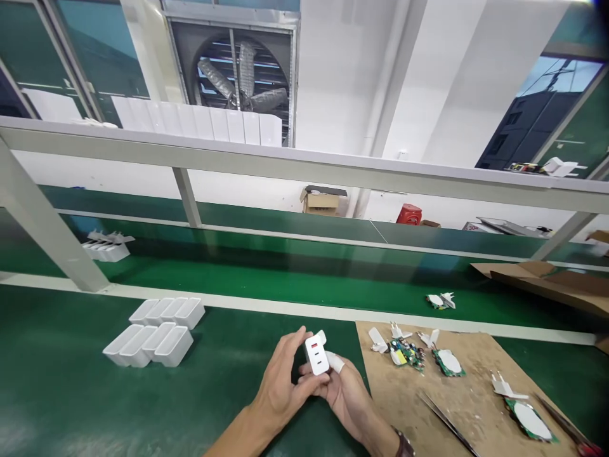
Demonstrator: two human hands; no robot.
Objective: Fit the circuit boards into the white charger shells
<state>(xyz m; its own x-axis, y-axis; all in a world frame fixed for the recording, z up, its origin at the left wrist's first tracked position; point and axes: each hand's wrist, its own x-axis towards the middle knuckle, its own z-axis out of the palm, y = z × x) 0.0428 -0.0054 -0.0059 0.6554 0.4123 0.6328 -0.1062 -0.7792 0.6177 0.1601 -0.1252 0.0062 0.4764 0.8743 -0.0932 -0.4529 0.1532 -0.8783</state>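
A white USB charger [317,355] is held between my two hands above the green bench, its face with one red port and two dark slots turned up towards me. My left hand [284,374] grips it from the left, with the thumb below and the fingers behind its upper end. From the right, my right hand [349,393] closes on its lower side. A white cover wraps one right finger. Part of the fingers behind the charger is hidden. To the right, a brown board [404,406] bears circuit boards [450,362] and tweezers [447,420].
Several white open housings [174,344] stand in two rows at the left. White plug pieces [505,386] lie on the board. Behind runs a green conveyor [285,279] under a grey shelf rail [333,166]. A cardboard box [566,285] sits at right.
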